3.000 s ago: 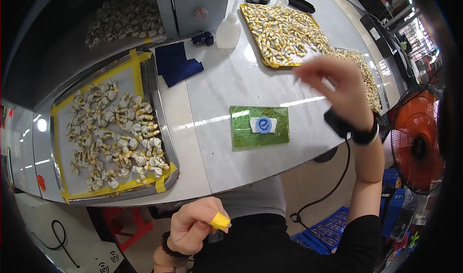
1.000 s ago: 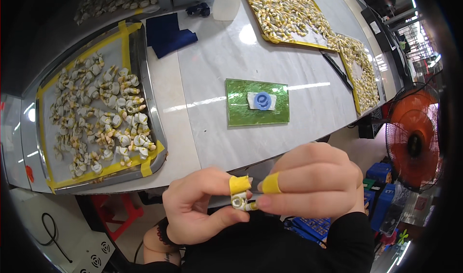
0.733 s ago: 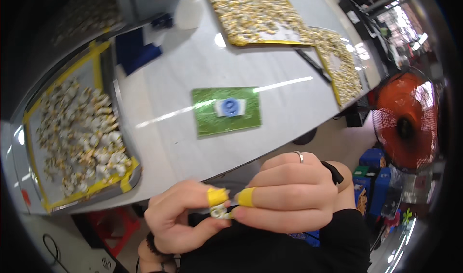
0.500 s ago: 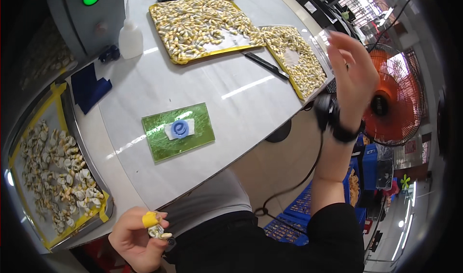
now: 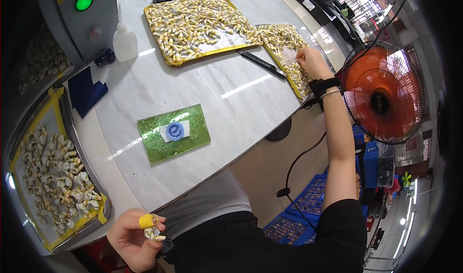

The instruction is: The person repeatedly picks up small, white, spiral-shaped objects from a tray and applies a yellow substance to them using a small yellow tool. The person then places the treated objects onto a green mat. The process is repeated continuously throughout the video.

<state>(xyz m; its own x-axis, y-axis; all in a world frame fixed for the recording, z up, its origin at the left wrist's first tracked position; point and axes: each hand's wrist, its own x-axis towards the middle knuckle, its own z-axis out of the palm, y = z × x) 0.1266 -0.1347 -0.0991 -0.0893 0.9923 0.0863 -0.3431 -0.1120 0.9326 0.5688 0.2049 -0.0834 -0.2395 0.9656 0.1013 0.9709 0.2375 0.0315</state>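
Observation:
Close to my body at the lower left, my left hand (image 5: 129,237) pinches a small white-and-yellow piece (image 5: 153,233) between thumb and fingers. Yellow tape (image 5: 148,220) wraps one of its fingers. My right arm is stretched out to the far right, and my right hand (image 5: 313,63) is down at the smaller tray (image 5: 294,88), filled with small yellow, white and grey pieces. Its fingers are drawn together at a bare patch among the pieces; what is between them is hidden. A green board (image 5: 193,140) with a blue ring (image 5: 175,131) on a white pad lies mid-table.
A larger yellow-edged tray (image 5: 212,53) of similar pieces is at the back, beside a black knife-like tool (image 5: 263,64). At left are a white squeeze bottle (image 5: 125,44), a dark blue cloth (image 5: 89,94) and a tray (image 5: 103,210) of whitish pieces. An orange fan (image 5: 381,94) stands right.
My right hand has come down from a raised position before the fan to the smaller tray, its fingers closing together. My left hand still holds its piece and has barely moved.

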